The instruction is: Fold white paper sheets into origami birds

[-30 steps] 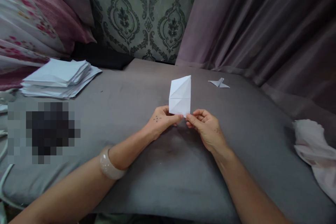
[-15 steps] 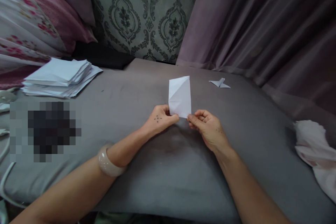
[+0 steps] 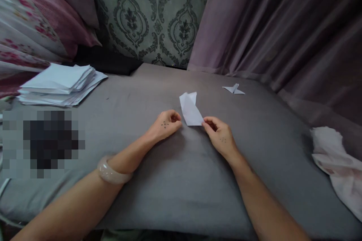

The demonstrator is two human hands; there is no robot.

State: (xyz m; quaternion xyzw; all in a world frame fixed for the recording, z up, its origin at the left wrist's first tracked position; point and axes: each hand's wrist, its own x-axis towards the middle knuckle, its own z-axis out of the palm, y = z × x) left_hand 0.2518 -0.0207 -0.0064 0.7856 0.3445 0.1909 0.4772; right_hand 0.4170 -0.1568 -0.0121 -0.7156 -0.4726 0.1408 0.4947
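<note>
A folded white sheet of paper is in the middle of the view, creased on the slant, with two upper corners pointing apart. Its lower right corner is pinched between the thumb and fingers of my right hand. My left hand is just left of the paper, not touching it. The fingers there are curled, with a small gap to the thumb and nothing visible between them. A white bangle circles my left wrist.
A small folded paper figure lies behind on the right of the grey cloth surface. On the left is a stack of white papers near a black flat item. Crumpled pale cloth lies at the right edge.
My left hand has let go of the paper and moved slightly left. The paper has turned from a squarish panel to a slanted, narrower shape, still in my right hand.
</note>
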